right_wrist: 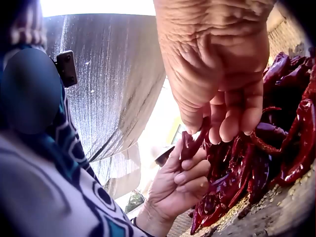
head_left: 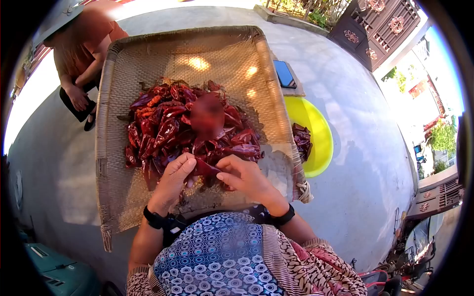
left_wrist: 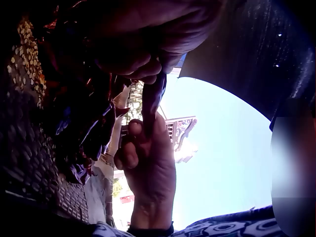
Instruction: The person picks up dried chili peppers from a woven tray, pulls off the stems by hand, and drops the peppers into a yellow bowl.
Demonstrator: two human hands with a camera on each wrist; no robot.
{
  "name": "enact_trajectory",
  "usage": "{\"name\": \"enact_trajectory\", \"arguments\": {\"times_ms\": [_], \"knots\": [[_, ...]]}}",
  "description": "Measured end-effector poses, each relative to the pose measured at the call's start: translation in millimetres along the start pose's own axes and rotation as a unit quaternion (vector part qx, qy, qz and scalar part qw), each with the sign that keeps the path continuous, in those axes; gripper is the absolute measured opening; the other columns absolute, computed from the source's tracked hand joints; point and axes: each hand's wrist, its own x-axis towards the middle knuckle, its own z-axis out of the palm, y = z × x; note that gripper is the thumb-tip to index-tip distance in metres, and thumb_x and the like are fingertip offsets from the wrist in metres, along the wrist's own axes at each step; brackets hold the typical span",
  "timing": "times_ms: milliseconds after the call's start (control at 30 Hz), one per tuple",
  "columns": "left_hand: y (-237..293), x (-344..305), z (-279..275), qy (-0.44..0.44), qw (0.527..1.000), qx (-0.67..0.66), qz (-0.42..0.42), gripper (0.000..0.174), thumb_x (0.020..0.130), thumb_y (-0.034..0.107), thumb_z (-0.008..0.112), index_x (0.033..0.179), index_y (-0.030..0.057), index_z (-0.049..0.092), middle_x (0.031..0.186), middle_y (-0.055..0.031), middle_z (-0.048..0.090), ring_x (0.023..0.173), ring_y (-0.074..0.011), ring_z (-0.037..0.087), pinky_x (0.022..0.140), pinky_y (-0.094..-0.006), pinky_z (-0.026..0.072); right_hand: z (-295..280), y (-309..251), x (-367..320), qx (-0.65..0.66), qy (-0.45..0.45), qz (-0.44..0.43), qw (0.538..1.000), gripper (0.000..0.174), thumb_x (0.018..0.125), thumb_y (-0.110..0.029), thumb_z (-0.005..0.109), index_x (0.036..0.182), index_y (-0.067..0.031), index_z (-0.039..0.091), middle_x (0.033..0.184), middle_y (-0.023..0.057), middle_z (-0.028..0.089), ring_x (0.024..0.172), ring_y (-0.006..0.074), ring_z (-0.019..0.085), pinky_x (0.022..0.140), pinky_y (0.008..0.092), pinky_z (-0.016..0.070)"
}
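Observation:
Both hands hold one dark red dried chili pepper (head_left: 204, 168) between them, low over the near side of a pile. My left hand (head_left: 173, 178) pinches one end with thumb and fingers. At the other end, my right hand (head_left: 248, 179) pinches it between thumb and fingertips. In the right wrist view the chili pepper (right_wrist: 191, 144) spans the short gap between the hands. The heap of glossy red chili peppers (head_left: 163, 126) lies just beyond, in a woven tray (head_left: 123, 61). Pale seeds (right_wrist: 232, 213) are scattered on the weave beneath the heap.
To the tray's right stands a yellow basin (head_left: 323, 143) with several dark red chili pieces (head_left: 301, 142) inside. A phone (head_left: 284, 74) lies above the basin. Another person (head_left: 86, 59) in a hat is by the tray's far left side. A teal container (head_left: 61, 269) stands at lower left.

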Motion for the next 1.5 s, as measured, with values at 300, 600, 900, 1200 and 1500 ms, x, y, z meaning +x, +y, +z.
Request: {"name": "enact_trajectory", "arguments": {"times_ms": [300,600,900,1200,1500], "knots": [[13.4,-10.0,21.3,-0.028,0.998,-0.042,-0.034,0.024,0.1,0.028,0.055,0.113,0.0076,0.058,0.082,0.0017,0.058,0.061,-0.0045,0.049,0.054,-0.0179,0.0394,-21.7,9.9,-23.1,0.039,0.019,0.054,0.998,0.017,0.097,-0.015,0.058,0.106,-0.0011,0.057,0.08,0.0047,0.064,0.061,0.0075,0.058,0.056,0.0227,0.0471],[-14.2,-1.4,4.6,0.009,0.964,0.261,0.048,0.022,0.093,0.013,0.059,0.112,0.0024,0.059,0.092,-0.002,0.061,0.073,-0.0062,0.054,0.065,-0.0212,0.0466,-99.2,64.6,-35.6,0.431,0.327,0.063,0.838,0.028,0.098,-0.032,0.057,0.108,-0.0056,0.058,0.081,0.001,0.061,0.058,0.0087,0.052,0.055,0.0251,0.0464],[-17.2,-1.2,18.8,-0.021,0.937,0.34,0.072,0.021,0.091,0.012,0.061,0.108,0.0005,0.061,0.087,-0.0041,0.062,0.076,-0.0103,0.058,0.068,-0.0266,0.0492,-49.9,51.7,-9.9,-0.275,0.216,-0.011,0.937,0.039,0.085,-0.018,0.069,0.12,-0.0103,0.054,0.109,0.009,0.061,0.085,0.024,0.06,0.075,0.035,0.0499],[-2.0,-4.4,1.0,0.06,0.954,0.289,0.058,0.032,0.092,0.014,0.063,0.121,0.0032,0.056,0.086,-0.0023,0.059,0.072,-0.0066,0.053,0.064,-0.0233,0.0466,-39.8,53.3,-9.8,-0.067,0.171,-0.002,0.983,0.034,0.08,-0.01,0.073,0.11,-0.0058,0.06,0.09,0.0049,0.062,0.075,0.0146,0.057,0.07,0.028,0.0476],[5.6,-13.3,-15.4,0.064,0.941,0.324,0.068,0.019,0.095,0.01,0.058,0.112,0.0028,0.06,0.089,-0.0003,0.061,0.075,-0.0059,0.054,0.063,-0.0236,0.0458,-7.7,29.2,-4.9,0.164,-0.013,0.003,0.986,0.028,0.085,-0.006,0.072,0.111,-0.005,0.061,0.092,-0.0024,0.064,0.078,0.0033,0.056,0.069,0.0192,0.0458]]}}
